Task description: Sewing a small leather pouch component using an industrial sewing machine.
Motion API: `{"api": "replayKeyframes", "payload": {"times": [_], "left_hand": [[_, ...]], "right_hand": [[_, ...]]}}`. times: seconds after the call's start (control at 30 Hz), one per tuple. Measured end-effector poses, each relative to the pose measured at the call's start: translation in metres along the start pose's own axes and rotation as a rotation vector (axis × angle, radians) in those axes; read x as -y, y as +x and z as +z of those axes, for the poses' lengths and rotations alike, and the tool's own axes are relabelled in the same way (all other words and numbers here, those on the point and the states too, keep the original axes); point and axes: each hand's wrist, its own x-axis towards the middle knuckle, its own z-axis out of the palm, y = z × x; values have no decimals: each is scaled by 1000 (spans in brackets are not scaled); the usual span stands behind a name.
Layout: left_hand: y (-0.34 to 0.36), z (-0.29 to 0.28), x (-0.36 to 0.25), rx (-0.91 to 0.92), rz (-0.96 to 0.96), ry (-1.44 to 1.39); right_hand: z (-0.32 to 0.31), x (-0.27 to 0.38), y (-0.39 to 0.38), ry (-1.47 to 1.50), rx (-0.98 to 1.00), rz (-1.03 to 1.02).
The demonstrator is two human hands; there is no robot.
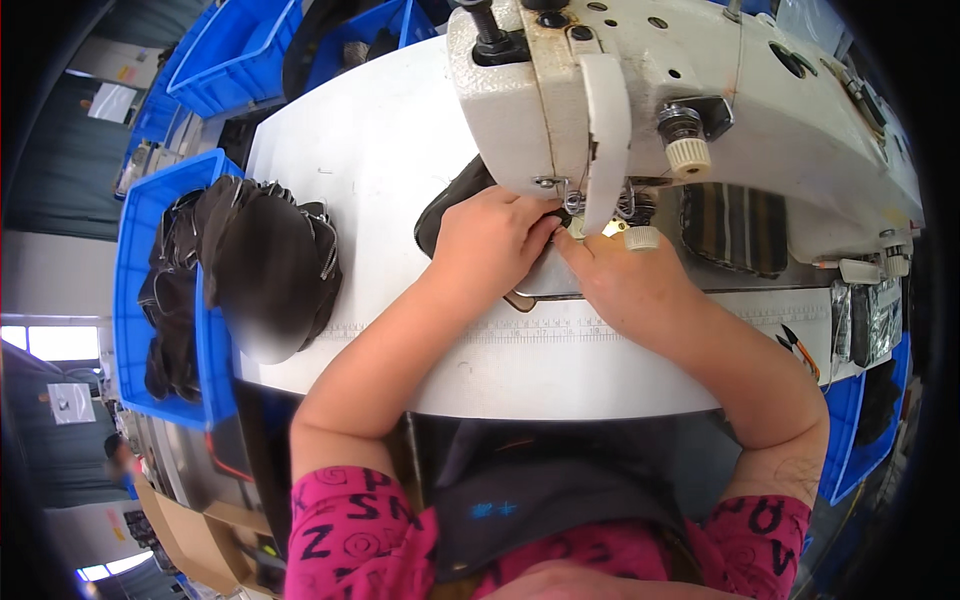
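Both hands meet beneath the needle area of a white sewing machine point(590, 110). My left hand point(490, 240) is closed, its thumb and fingers pressed on a black fabric piece point(455, 200) that sticks out behind it. Close beside it, my right hand point(635, 290) has its thumb near my left fingertips and its other fingers curled, gripping the same work by the presser foot. My fingers and the machine head hide the sewn edge and the needle tip. A striped fabric piece point(735, 230) lies under the machine arm, right of my right hand.
Black zippered pouches point(265, 260) are heaped on the table's left side, beside a blue bin point(130, 330) holding more. Other blue bins point(235, 60) stand behind. A ruler strip point(480, 332) runs along the white table point(540, 385). Thread snips point(800, 350) and plastic packets point(875, 320) lie right.
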Motion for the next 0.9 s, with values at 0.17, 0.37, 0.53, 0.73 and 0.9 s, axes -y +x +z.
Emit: {"api": "replayKeyframes", "payload": {"times": [0.17,0.37,0.53,0.73,0.9], "left_hand": [[-13,-26,10,154,-2,-424],[-11,-25,11,134,33,-301],[-12,-21,-1,59,-9,-231],[-16,-20,-7,-79,92,-182],[-18,-11,-4,-62,194,-101]], "right_hand": [[5,-2,-3,30,-22,23],[6,-6,-1,71,-44,-32],[6,1,-1,32,-57,-35],[1,4,0,6,17,-27],[-7,10,-1,-7,93,-42]]}}
